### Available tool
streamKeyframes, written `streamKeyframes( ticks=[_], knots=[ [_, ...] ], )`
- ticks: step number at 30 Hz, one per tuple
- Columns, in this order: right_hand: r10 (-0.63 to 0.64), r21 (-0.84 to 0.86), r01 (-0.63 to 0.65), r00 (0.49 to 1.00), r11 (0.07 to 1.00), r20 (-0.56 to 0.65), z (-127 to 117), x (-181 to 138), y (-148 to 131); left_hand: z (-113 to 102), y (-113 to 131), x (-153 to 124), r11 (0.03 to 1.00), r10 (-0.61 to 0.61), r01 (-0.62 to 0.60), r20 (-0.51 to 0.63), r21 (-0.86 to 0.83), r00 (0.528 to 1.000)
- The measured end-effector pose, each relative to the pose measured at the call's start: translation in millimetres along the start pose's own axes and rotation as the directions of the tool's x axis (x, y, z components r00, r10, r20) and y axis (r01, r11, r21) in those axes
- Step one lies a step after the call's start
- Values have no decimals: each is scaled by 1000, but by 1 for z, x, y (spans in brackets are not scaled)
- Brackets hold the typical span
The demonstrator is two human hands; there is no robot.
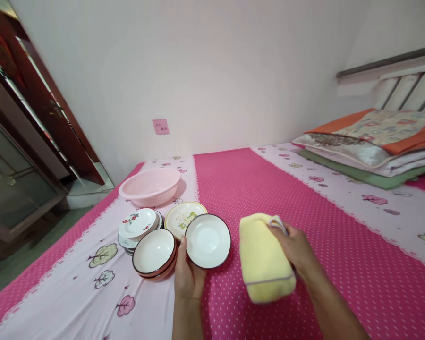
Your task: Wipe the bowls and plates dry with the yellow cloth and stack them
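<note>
A pink basin [156, 198] stands on the patterned bed cover [230, 179], its mouth facing up and its smooth inner wall partly in view. To the right of the basin and nearer the camera, the left hand [190, 278] grips a dark-rimmed bowl [208, 241], thumb at the rim's left side and the other fingers mostly hidden under it; the bowl is tilted so that its plain white inside faces the camera. Farther right of the basin, the right hand [293, 243] is closed on the upper right edge of a folded yellow cloth [265, 259], which hangs from the grip, apart from the bowl. On the camera side of the basin sits a plate stack [138, 223], its top plate white with red flowers. Nearer the camera than that, still in front of the basin, is a bowl stack [153, 251], one bowl nested in another, the topmost showing a white inside. A yellow-rimmed plate [180, 219] with a green pattern lies in front of the basin and to its right, partly covered from view by the held bowl; whether those two touch cannot be told. Well to the right of the basin, folded bedding [375, 137] is piled up.
</note>
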State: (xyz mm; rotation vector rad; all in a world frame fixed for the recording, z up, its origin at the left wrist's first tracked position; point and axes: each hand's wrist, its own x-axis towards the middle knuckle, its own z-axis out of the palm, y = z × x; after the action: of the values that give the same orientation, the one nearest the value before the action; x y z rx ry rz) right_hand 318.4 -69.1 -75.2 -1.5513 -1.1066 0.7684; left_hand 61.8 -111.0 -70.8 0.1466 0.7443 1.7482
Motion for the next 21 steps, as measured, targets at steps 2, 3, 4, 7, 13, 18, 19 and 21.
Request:
streamKeyframes(
  ticks=[2, 3, 4, 7, 13, 18, 19, 21],
  knots=[
    [71, 16, -71, 997, 997, -4, 5, -2, 14, -2, -2, 2, 1000, 5, -6, 39, 5, 999],
    [91, 35, -90, 996, 995, -20, 5, -3, 16, -3, -4, 2, 1000, 8, -8, 58, 9, 998],
    [102, 62, -100, 994, 993, -36, 3, -4, 14, -3, -5, 3, 1000, 6, -7, 67, 13, 998],
    [77, 204, -58, 993, 977, -90, -10, -12, -8, -3, -9, 4, 999, -28, 27, 64, 18, 998],
    [-243, 265, 311, 935, 913, -258, -13, -59, -66, 6, -14, -1, 999, -54, 55, 133, -2, 990],
    [-388, 200, 346, 890, 917, 239, 29, -76, -82, 5, -24, -2, 998, -64, 58, 197, 39, 978],
    [-399, 197, 349, 837, 916, 373, 36, -76, -82, 3, -26, -2, 998, -59, 52, 219, 35, 974],
    [-423, 207, 373, 715, 904, 556, 44, -74, -81, 0, -30, 0, 999, -53, 49, 265, 22, 963]
  ],
)
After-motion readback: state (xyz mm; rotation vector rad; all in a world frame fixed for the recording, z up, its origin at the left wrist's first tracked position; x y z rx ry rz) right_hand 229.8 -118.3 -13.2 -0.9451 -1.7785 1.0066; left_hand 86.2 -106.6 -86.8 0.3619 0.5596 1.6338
